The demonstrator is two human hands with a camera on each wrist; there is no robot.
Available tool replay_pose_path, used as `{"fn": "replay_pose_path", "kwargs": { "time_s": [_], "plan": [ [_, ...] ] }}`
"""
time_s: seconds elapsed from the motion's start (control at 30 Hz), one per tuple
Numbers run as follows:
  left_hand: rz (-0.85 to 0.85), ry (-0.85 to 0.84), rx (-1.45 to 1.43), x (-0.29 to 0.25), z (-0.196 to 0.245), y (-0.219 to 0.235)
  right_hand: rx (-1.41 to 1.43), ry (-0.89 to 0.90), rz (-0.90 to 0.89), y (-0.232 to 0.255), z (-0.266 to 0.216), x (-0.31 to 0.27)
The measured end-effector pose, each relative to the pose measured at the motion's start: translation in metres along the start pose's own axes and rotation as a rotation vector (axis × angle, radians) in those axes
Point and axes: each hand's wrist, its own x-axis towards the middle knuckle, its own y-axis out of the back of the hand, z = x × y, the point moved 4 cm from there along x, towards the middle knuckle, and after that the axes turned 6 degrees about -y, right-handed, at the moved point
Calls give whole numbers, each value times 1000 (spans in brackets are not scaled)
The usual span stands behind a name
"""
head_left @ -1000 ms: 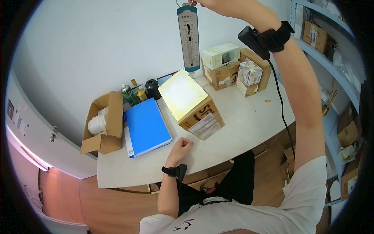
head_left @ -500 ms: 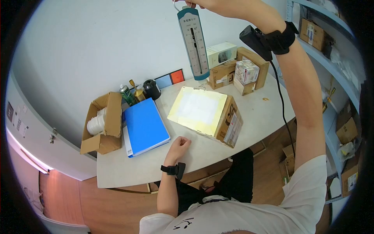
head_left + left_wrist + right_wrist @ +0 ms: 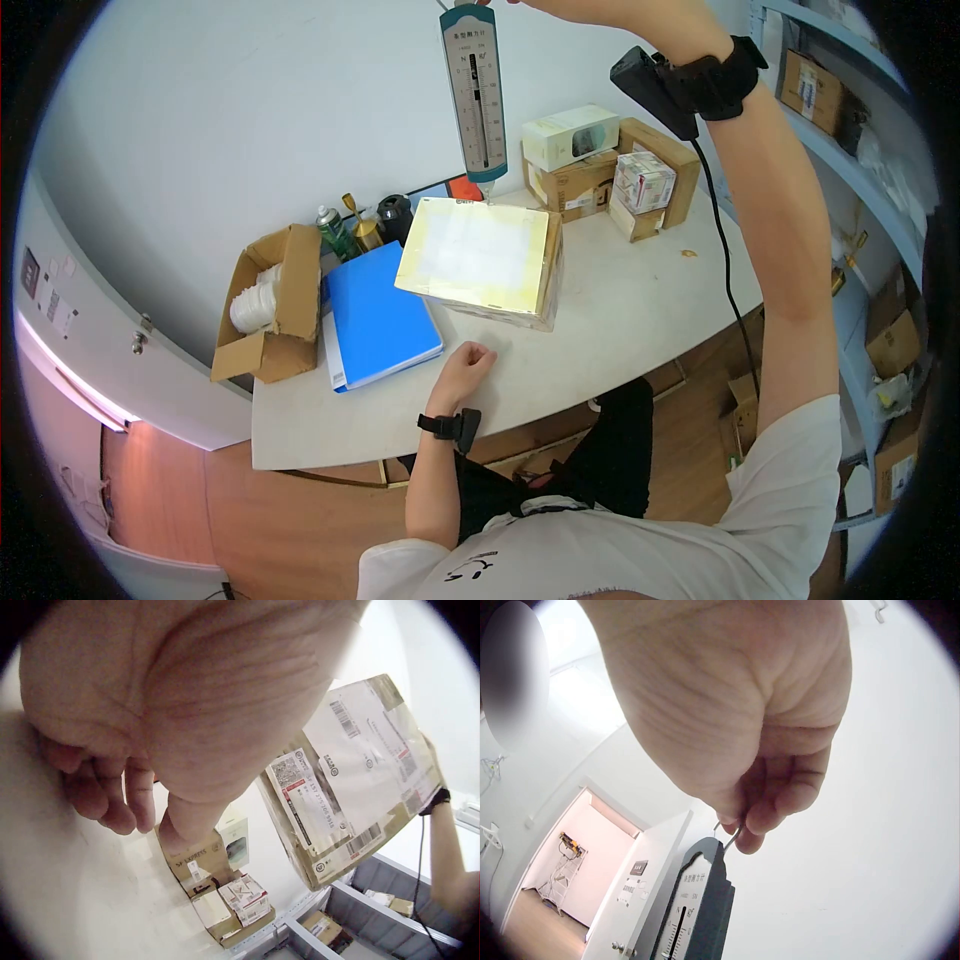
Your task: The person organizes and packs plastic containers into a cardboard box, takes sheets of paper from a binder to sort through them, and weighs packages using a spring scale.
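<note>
At the top of the head view a spring scale [image 3: 474, 100] with teal ends hangs from my right hand [image 3: 742, 712]. That hand's fingers and thumb pinch the scale's wire ring [image 3: 733, 838]. Below the scale hangs a cardboard box [image 3: 475, 250], its upper face yellowish with a white patch. The left wrist view shows the box raised over the table with shipping labels on one side. My left hand [image 3: 465, 370] rests on the table in front of the box, fingers loosely curled and holding nothing.
On the white table [image 3: 640, 300], a blue folder [image 3: 385, 320] lies beside an open carton [image 3: 300, 285] with white rolls. A spray can [image 3: 338, 235] and a black container [image 3: 395, 217] stand behind. Stacked boxes [image 3: 575, 185] stand at the back right. Metal shelving [image 3: 850, 160] rises on the right.
The hanging box has turned and swung, first rightward, then back left over the last half second. The scale has shifted left and a little up with it. The left hand stays in place.
</note>
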Motion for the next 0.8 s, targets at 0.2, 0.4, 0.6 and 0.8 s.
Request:
{"fn": "replay_pose_path", "kwargs": {
  "time_s": [0.2,0.4,0.6,0.8],
  "plan": [
    [-3,4,11,2,-4,1,-4,-6,-14,-4,-6,4],
    [-56,57,58,5,-4,2,48,-20,-40,-7,-8,1],
    [-11,-116,64,-5,22,1,105,-31,-71,-8,-11,-4],
    [-36,178,-653,-11,-1,6,116,-21,-51,-16,-2,-10]
  ]
}}
